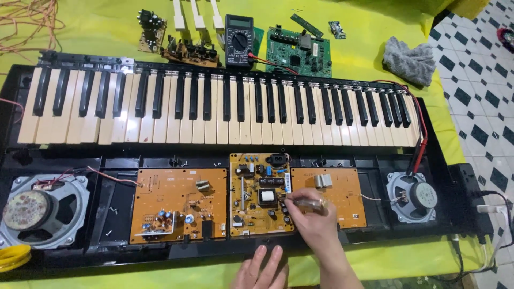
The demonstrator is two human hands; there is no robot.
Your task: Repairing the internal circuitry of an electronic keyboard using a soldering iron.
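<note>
An opened electronic keyboard [214, 109] lies on a yellow-green cloth, its inner boards exposed. My right hand [313, 219] holds a thin clear-handled tool [302, 202], its tip touching the middle orange circuit board [261, 195] near a black transformer. My left hand [262, 270] rests flat on the keyboard's front edge, fingers apart, holding nothing. A wider orange board [179, 206] sits to the left, another [342, 195] to the right, partly hidden by my right hand.
Speakers sit at the left [40, 211] and right [412, 197] ends. Behind the keys lie a black multimeter [239, 40], a green circuit board [300, 51], small brown boards, loose white keys and a grey rag [409, 59]. Tiled floor lies at right.
</note>
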